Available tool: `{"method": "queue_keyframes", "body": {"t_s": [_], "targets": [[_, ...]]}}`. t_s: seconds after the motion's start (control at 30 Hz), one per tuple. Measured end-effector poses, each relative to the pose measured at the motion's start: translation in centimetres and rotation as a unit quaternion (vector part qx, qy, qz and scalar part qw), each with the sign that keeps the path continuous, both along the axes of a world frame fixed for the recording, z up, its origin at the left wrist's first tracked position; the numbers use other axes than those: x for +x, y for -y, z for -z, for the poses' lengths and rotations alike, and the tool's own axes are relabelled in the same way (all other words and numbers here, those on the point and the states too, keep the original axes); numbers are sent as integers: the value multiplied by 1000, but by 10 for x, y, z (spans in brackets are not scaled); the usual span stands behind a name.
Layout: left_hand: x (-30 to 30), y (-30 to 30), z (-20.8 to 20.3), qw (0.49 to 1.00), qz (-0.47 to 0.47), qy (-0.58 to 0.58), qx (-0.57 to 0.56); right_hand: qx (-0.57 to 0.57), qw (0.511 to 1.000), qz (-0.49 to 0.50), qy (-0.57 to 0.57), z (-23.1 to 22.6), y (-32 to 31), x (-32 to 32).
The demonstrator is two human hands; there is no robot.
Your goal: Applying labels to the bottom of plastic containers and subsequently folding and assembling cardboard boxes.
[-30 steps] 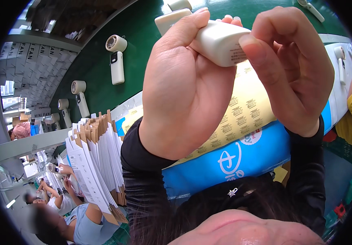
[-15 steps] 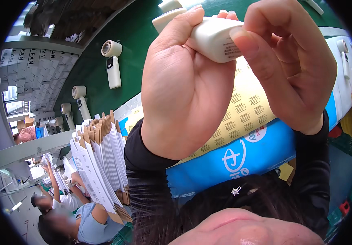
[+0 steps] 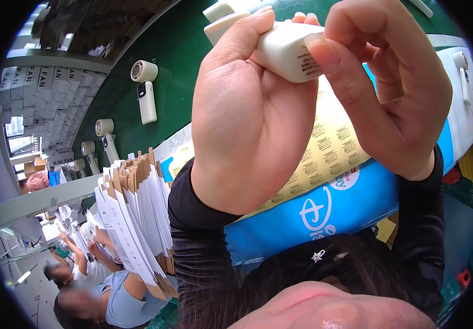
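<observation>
My left hand [image 3: 253, 120] is closed round a cream-white handheld fan [image 3: 283, 52], held up with its handle end toward the right. Small dark print of a label [image 3: 305, 63] shows on that end. The thumb of my right hand [image 3: 384, 88] presses at the edge of the print, and its other fingers are curled behind. Whether a loose sticker is between those fingertips I cannot make out. Under my hands lies a yellowish sheet of printed labels [image 3: 327, 148], on top of a blue and white package [image 3: 302, 219].
Several white handheld fans, one [image 3: 146, 101] nearest, lie on the green belt [image 3: 176, 66] at the left; another fan [image 3: 463, 77] lies far right. A stack of flattened white cartons [image 3: 132, 219] stands left of my arm. Boxes [image 3: 44, 93] and co-workers [image 3: 121, 296] are beyond.
The fans on the left of the belt have shifted slightly down and left. My right thumb has moved a little left along the label; the held fan stays nearly in place.
</observation>
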State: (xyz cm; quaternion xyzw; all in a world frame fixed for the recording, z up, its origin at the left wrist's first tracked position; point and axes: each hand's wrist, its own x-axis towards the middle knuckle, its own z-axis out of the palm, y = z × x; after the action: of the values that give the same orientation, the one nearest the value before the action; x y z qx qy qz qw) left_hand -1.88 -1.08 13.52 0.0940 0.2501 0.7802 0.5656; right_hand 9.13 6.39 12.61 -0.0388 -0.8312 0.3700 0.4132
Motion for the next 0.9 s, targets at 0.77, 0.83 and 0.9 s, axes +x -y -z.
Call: {"method": "queue_keyframes", "body": {"t_s": [0.77,0.83,0.9], "targets": [[-54,-65,60,989,-62,-131,25,10,987,149,60,9,-35,-9],[-73,-82,86,961,-93,-258,-40,35,985,166,39,4,-39,-8],[-92,-92,115,918,-103,-366,-111,66,983,168,28,0,-36,-4]]}}
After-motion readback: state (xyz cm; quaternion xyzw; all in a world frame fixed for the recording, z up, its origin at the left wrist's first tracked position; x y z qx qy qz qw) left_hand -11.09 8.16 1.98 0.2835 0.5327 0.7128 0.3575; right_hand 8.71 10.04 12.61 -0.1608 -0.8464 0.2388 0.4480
